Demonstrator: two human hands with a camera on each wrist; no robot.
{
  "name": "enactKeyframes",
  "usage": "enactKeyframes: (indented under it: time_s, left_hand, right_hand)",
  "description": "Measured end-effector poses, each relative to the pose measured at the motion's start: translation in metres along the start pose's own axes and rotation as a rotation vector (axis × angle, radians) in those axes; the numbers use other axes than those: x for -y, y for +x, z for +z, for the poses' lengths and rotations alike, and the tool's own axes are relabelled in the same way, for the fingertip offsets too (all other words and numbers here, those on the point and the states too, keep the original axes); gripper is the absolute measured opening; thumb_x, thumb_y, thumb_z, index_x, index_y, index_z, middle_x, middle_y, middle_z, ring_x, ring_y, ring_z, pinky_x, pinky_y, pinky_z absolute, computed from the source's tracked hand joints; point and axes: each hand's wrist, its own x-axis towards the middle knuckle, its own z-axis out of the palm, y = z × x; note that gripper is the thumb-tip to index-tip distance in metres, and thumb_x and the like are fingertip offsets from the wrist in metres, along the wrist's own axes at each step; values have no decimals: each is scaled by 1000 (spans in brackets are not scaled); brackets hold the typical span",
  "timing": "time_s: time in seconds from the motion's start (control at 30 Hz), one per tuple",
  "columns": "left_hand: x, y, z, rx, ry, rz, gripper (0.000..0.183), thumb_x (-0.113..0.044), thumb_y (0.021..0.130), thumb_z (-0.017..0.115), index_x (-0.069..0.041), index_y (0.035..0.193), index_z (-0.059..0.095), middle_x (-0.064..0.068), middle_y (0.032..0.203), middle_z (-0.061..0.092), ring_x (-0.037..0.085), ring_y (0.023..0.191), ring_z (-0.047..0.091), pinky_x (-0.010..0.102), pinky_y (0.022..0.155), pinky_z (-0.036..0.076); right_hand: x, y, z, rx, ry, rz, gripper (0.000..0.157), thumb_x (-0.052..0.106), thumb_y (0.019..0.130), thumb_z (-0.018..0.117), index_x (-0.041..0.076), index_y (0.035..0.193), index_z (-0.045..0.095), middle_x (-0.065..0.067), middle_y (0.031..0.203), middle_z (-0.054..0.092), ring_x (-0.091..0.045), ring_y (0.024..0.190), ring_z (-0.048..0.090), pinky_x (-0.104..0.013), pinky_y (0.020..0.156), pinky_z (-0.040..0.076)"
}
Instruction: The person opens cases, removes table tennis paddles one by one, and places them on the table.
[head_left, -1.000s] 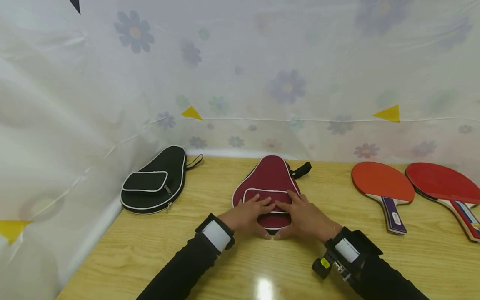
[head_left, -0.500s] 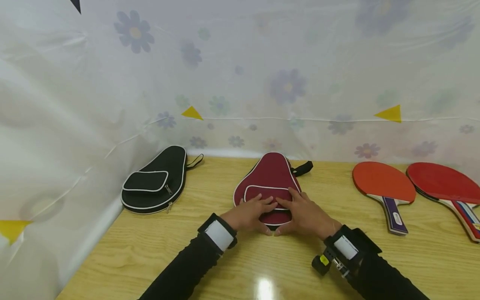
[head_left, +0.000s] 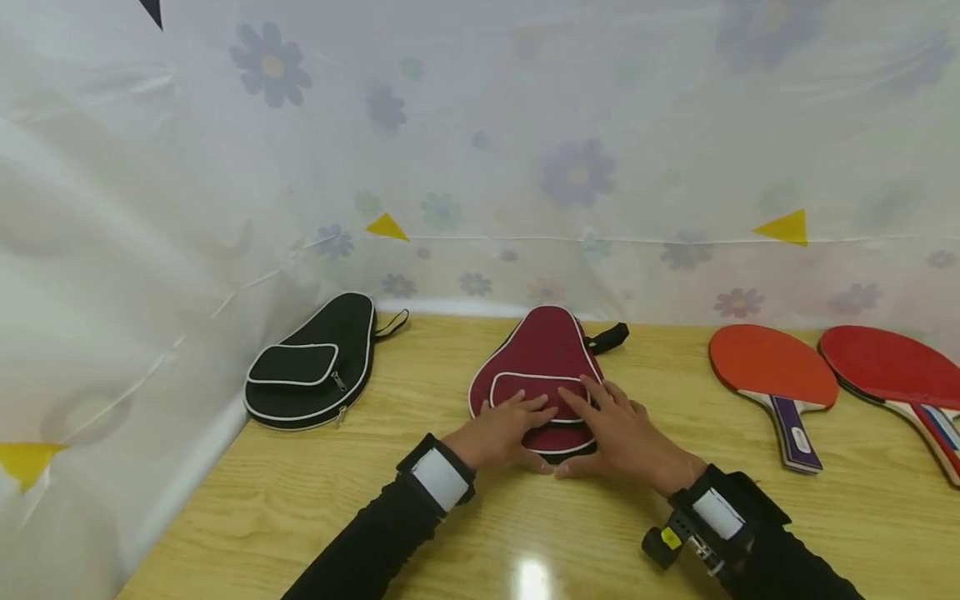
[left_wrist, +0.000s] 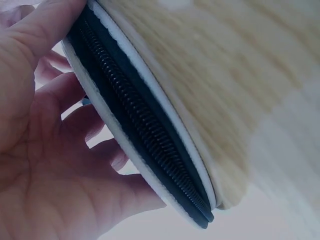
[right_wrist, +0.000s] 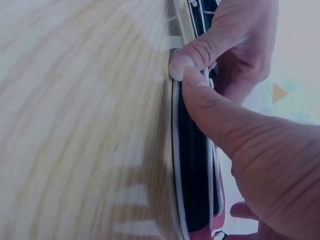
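Note:
A dark red table tennis paddle case (head_left: pixel 546 343) with white piping lies flat on the wooden table, its narrow end toward the back. On its left front part rests my left hand (head_left: pixel 495 435), fingers spread over the pocket. My right hand (head_left: pixel 626 437) lies over the right front part, its fingers likewise spread. Both thumbs meet at the case's near edge. The left wrist view shows the black zipper (left_wrist: pixel 145 125) along that rim beside my left palm. In the right wrist view my right thumb (right_wrist: pixel 215 107) presses close to the left one (right_wrist: pixel 192 55) at the zipped edge.
A black paddle case (head_left: pixel 341 329) with a wrist loop lies at the back left. To the right are an orange-faced paddle (head_left: pixel 772 362) with a purple handle and a red-faced paddle (head_left: pixel 888 362). A flowered white sheet (head_left: pixel 480 167) hangs behind the table (head_left: pixel 300 500).
The red case slid slightly toward the back under both hands, then stayed. My right hand and wrist have since shifted a little to the right. The black case and the paddles lie as before.

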Motion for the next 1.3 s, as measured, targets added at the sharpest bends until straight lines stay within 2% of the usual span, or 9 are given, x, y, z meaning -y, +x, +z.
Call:
enactKeyframes:
  time_s: [0.3,0.43,0.63,0.8,1.03,1.3]
  left_hand:
    - [9,-5,-1,-25,-32,28,80,-40,84,82,-21,153,47,1,162,35,31,152,22,71,111,22]
    - [18,-10,-2,-32,-60,43,80,-38,84,83,-19,153,47,2,162,35,32,152,21,73,110,20]
    - [33,-20,-7,-31,-142,69,80,-32,84,84,-13,152,47,7,162,35,35,152,19,76,109,15]
    - [44,-25,-9,-34,-163,81,80,-30,84,83,-11,152,46,10,162,34,37,152,17,77,109,13]
    - [61,-33,-12,-39,-179,50,79,-29,85,83,-13,152,46,8,163,32,37,153,16,73,113,11]
    - [81,-47,-17,-49,-217,31,78,-27,85,82,-9,152,46,11,162,33,40,152,15,74,112,6]
  right_hand:
    - [-3,-7,-7,-42,-1,20,104,57,75,83,7,155,39,-32,152,34,-58,136,33,-75,98,32]
    - [-6,-10,-7,-73,-8,21,106,56,73,84,9,156,36,-34,152,33,-61,136,32,-77,97,31]
    - [-8,-13,-9,-73,17,29,106,56,75,83,11,156,34,-35,154,28,-61,138,28,-77,100,27]
    - [-8,-15,-10,-69,25,36,104,54,76,83,10,156,35,-35,155,27,-60,138,27,-78,100,27]
    - [-9,-16,-9,-76,32,28,103,55,76,82,8,156,36,-35,154,27,-60,138,28,-77,100,27]
    - [-8,-17,-8,-81,33,25,102,55,78,81,7,155,37,-35,154,27,-60,138,28,-77,100,26]
